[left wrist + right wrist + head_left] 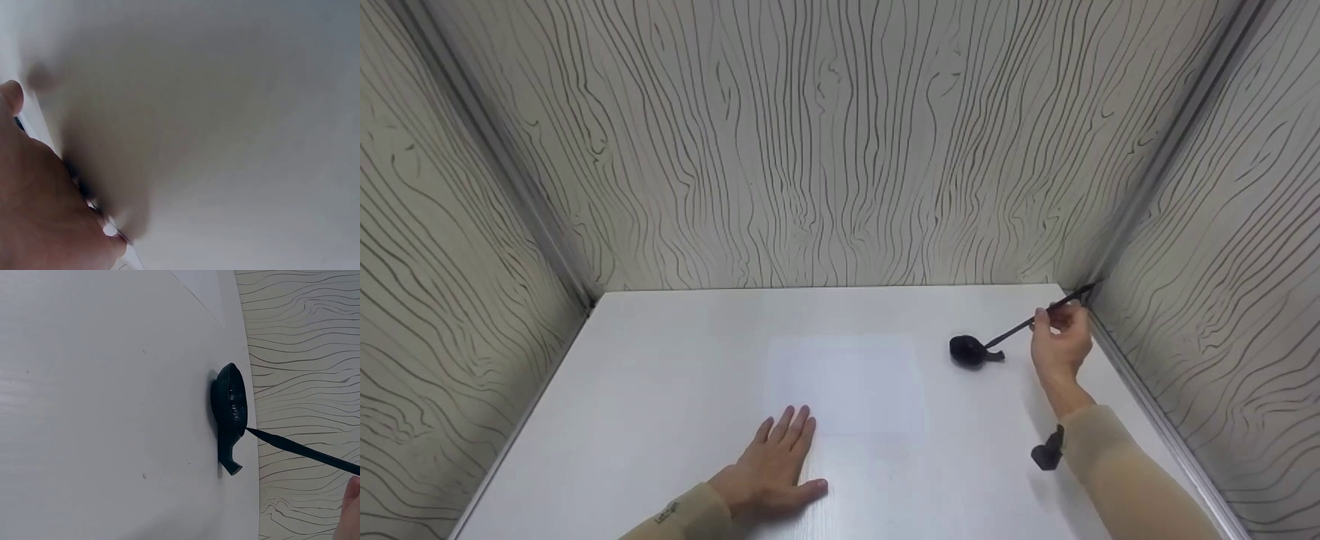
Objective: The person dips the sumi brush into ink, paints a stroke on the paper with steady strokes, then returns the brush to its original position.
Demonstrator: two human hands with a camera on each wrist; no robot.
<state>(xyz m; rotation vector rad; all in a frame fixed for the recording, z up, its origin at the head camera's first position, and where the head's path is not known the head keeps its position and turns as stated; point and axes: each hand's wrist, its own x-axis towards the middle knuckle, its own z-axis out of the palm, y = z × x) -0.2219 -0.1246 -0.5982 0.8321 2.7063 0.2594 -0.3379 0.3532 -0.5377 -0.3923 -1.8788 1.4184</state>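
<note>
While the left hand lies flat on the table, the right hand pinches a black ladle.

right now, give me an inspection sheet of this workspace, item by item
surface: white table, bare in the middle apart from a faint paler rectangle
job's things: thin black stick, tilted, its lower tip at a small black dish that sits on the table
clutter: nothing seen
hands: left hand lies flat on the table, fingers straight, holding nothing; right hand pinches the stick near the upper end
cables: nothing seen; a small black device hangs at the right sleeve
surroundings: wood-grain panels on three sides, metal strips in the corners
</note>
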